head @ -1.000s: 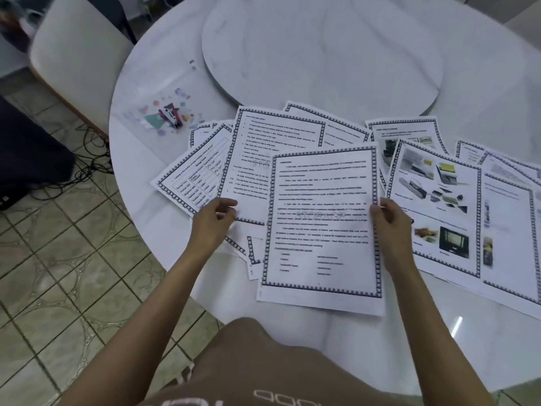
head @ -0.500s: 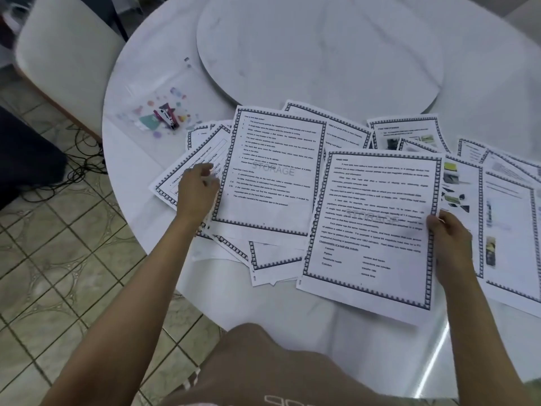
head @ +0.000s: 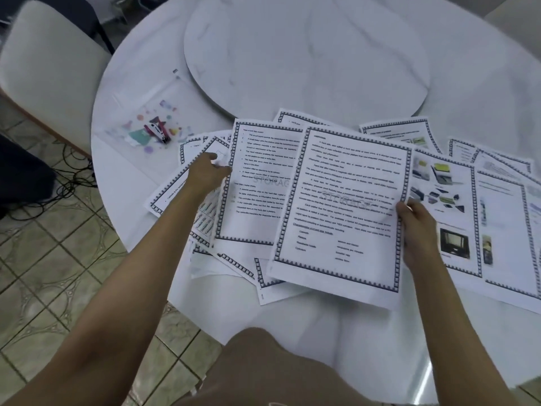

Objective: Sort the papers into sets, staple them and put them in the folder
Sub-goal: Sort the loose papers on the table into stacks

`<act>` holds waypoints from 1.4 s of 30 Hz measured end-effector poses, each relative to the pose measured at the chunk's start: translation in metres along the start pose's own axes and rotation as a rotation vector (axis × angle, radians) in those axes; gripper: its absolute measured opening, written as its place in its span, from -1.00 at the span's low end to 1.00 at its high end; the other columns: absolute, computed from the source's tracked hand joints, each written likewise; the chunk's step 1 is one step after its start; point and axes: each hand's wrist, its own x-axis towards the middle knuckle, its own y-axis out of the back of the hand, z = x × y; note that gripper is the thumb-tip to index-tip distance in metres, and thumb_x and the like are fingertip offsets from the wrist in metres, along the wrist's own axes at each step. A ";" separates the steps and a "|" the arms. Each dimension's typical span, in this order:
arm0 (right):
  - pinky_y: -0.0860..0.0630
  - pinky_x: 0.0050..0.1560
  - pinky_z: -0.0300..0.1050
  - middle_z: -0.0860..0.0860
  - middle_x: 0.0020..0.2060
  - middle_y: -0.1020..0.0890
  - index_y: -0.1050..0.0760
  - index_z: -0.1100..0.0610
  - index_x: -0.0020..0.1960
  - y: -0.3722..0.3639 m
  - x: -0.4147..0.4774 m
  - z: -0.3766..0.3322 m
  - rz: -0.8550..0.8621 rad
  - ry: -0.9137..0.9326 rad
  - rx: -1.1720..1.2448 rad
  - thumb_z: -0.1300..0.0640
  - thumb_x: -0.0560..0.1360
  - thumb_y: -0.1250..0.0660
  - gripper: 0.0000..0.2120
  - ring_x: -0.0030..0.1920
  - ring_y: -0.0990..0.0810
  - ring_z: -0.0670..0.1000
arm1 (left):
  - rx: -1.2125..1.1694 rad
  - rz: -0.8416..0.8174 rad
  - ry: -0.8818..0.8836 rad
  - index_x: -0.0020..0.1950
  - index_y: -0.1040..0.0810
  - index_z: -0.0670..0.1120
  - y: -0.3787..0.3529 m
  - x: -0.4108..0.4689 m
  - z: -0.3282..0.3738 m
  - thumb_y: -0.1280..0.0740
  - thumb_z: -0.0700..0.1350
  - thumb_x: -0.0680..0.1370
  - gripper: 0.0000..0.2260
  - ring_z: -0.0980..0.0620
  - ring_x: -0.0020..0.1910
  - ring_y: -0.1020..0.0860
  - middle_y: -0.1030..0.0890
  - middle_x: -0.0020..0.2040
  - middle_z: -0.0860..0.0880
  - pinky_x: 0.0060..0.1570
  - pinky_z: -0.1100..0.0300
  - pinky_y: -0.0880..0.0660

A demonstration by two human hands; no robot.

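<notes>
table (head: 292, 332) | papers (head: 257, 186) | folder (head: 146, 118), seemingly clear | turntable (head: 307, 54)

The table (head: 292, 54) is seen in white marble with faint grey veins. The papers (head: 342, 206) are printed white with black text and dark chequered borders. The folder (head: 146, 118) is clear, dotted in pink, purple and teal. The stapler (head: 158, 131) is coloured pink, white and black. The floor (head: 44, 273) is tiled beige with curved lines.

Round marble table (head: 468, 83), cream chair (head: 49, 68), tiled floor (head: 58, 273)
</notes>
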 end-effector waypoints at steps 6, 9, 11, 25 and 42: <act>-0.49 0.17 0.14 0.09 -0.16 -0.59 -0.52 0.08 -0.09 -0.056 0.011 -0.001 -0.096 0.006 -0.052 0.19 0.58 -0.18 -0.84 -0.08 -0.57 0.12 | 0.005 -0.063 -0.045 0.30 -0.43 -0.22 -0.008 0.001 0.000 -0.30 -0.15 0.54 -0.65 0.05 -0.32 -0.44 -0.51 0.04 -0.13 -0.33 0.30 -0.39; -0.45 0.18 0.22 0.27 -0.12 -0.56 -0.48 0.08 -0.14 -0.073 0.015 0.000 -0.120 0.024 -0.090 0.20 0.57 -0.18 -0.84 -0.10 -0.51 0.09 | -0.035 -0.090 -0.079 0.31 -0.40 -0.19 -0.012 -0.004 -0.001 -0.24 -0.10 0.58 -0.67 -0.03 -0.11 -0.49 -0.52 0.12 -0.13 -0.23 0.23 -0.43; -0.47 0.16 0.15 0.34 -0.02 -0.56 -0.46 0.13 -0.05 -0.082 0.015 -0.002 -0.114 0.035 -0.101 0.20 0.58 -0.17 -0.89 -0.10 -0.50 0.06 | -0.063 -0.114 -0.065 0.31 -0.37 -0.16 -0.014 -0.010 -0.002 -0.19 -0.01 0.60 -0.66 -0.06 0.05 -0.48 -0.50 0.18 -0.10 -0.10 0.16 -0.44; -0.40 0.09 -0.23 0.07 0.08 -0.54 -0.50 0.18 0.19 -0.091 -0.001 0.004 -0.079 0.230 -0.409 0.20 0.56 -0.21 -0.76 0.03 -0.49 -0.04 | -0.058 -0.037 -0.193 0.23 -0.42 -0.18 -0.015 -0.044 -0.025 -0.18 -0.19 0.60 -0.78 0.04 0.04 -0.47 -0.50 0.09 0.02 0.01 0.23 -0.35; -0.33 0.18 -0.03 0.17 0.21 -0.38 -0.36 0.23 0.28 -0.083 -0.020 0.026 -0.218 0.385 -0.950 0.08 0.49 -0.32 -0.57 0.24 -0.34 0.14 | -0.162 0.143 -0.106 0.32 -0.39 -0.12 -0.004 -0.075 -0.061 -0.17 -0.21 0.59 -0.71 -0.03 0.22 -0.46 -0.51 0.27 -0.06 0.22 0.10 -0.37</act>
